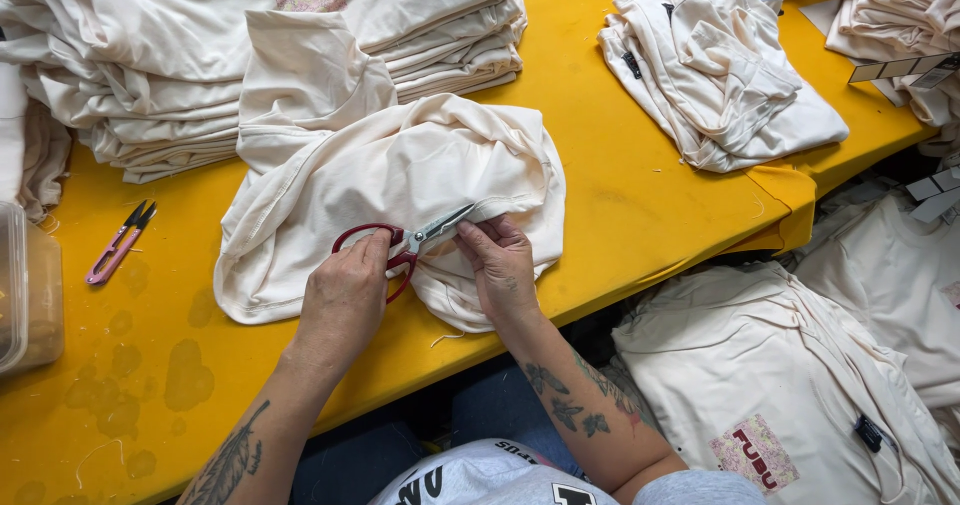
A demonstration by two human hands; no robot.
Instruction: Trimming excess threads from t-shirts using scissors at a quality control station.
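Note:
A cream garment (390,180) lies crumpled on the yellow table (620,195) in front of me. My left hand (345,300) grips red-handled scissors (405,242) whose silver blades point right, up against the garment's folded hem. My right hand (500,265) pinches that hem just beside the blade tips. Both forearms carry tattoos.
A tall stack of folded cream garments (200,55) fills the back left. Another cream pile (720,65) lies at the back right. Small pink thread snips (118,243) rest at the left, next to a clear plastic box (25,295). More cream garments (800,375) lie below the table's right edge.

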